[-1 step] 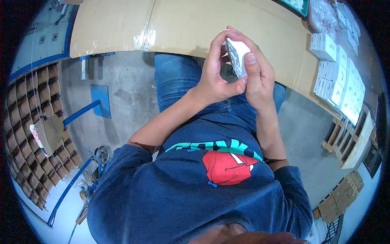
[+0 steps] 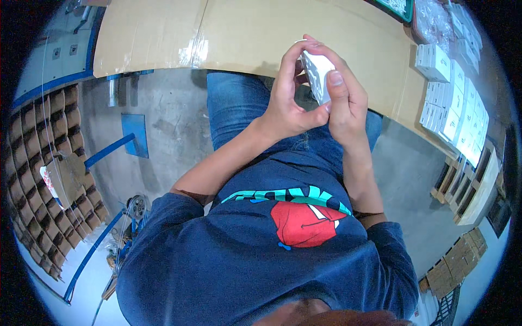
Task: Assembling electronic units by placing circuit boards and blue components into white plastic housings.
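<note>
Between my two hands, just over the near edge of the cardboard-covered table [image 2: 147, 38], is a small white box [image 2: 319, 68] with a shiny, silvery side that looks like film. My left hand [image 2: 291, 100] curls round its left side, fingertips at the far end and thumb by the near end. On the right, my right hand [image 2: 348, 100] wraps over it, with the thumb laid along its white face and the fingers bent round the top. The hands meet at both ends of the box, and its underside is hidden.
White boxes [image 2: 457, 111] stand stacked along the table's right side, beside clear plastic bags [image 2: 432, 22] and a green tray [image 2: 405, 13]. A wooden pallet [image 2: 470, 190] lies at lower right. Cardboard dividers [image 2: 54, 179] and a blue metal frame [image 2: 111, 149] are at left.
</note>
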`<state>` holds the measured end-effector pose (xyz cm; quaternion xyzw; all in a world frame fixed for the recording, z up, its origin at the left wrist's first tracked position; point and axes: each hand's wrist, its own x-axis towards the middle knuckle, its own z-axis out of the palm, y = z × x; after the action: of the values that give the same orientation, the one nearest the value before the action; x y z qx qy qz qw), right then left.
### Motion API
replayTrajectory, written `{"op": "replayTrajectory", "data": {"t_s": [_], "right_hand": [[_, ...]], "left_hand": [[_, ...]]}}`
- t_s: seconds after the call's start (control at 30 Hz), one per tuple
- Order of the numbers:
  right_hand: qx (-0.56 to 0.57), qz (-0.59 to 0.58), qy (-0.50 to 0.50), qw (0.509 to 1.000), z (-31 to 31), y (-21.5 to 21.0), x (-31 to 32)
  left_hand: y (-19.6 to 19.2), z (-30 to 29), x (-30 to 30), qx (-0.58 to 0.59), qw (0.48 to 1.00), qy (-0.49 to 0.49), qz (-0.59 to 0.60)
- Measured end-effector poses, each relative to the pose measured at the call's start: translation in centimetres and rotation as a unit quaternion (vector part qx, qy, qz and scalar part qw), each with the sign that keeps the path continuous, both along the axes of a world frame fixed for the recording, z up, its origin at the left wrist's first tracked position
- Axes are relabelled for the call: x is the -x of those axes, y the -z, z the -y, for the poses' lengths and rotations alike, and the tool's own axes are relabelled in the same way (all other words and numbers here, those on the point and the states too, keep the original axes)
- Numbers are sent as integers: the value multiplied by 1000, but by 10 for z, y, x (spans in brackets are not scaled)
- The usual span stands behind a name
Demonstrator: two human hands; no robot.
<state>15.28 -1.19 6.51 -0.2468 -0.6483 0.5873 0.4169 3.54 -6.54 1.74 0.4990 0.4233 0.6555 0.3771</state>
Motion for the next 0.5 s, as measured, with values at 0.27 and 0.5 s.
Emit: {"op": "replayTrajectory", "data": {"t_s": [0.27,0.5], "right_hand": [[-1,6,9,1000,1,0,0],[4,8,11,1000,2,1,1]], "left_hand": [[1,0,0,10,1000,-3,-4],[0,0,-1,-3,1000,-12,-5]]}}
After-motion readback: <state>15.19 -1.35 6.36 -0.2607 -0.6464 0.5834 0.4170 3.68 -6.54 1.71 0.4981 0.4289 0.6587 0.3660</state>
